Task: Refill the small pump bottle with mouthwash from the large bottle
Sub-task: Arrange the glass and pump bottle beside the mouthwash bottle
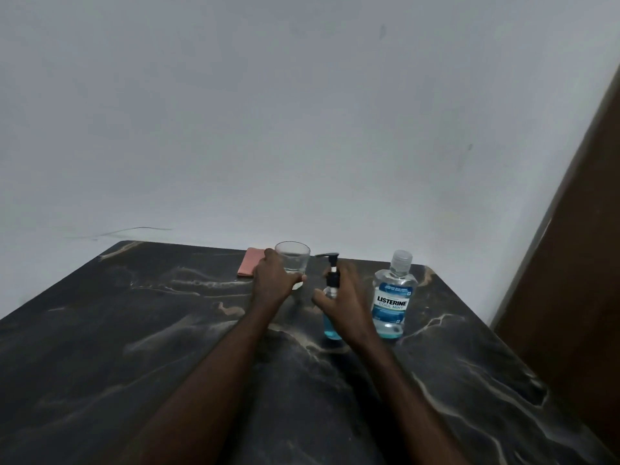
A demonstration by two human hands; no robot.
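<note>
The small pump bottle (332,325) stands upright on the dark marbled table (167,330), blue liquid low in it and a black pump head on top. My right hand (345,303) is wrapped around its body, thumb on the left side. The large mouthwash bottle (392,297) with a clear cap and blue label stands just right of it, untouched. My left hand (273,280) grips a clear drinking glass (293,260) that sits further back on the table.
A folded pink cloth (249,266) lies behind my left hand near the table's far edge. A pale wall rises behind the table. A brown wooden panel (570,263) borders the right side.
</note>
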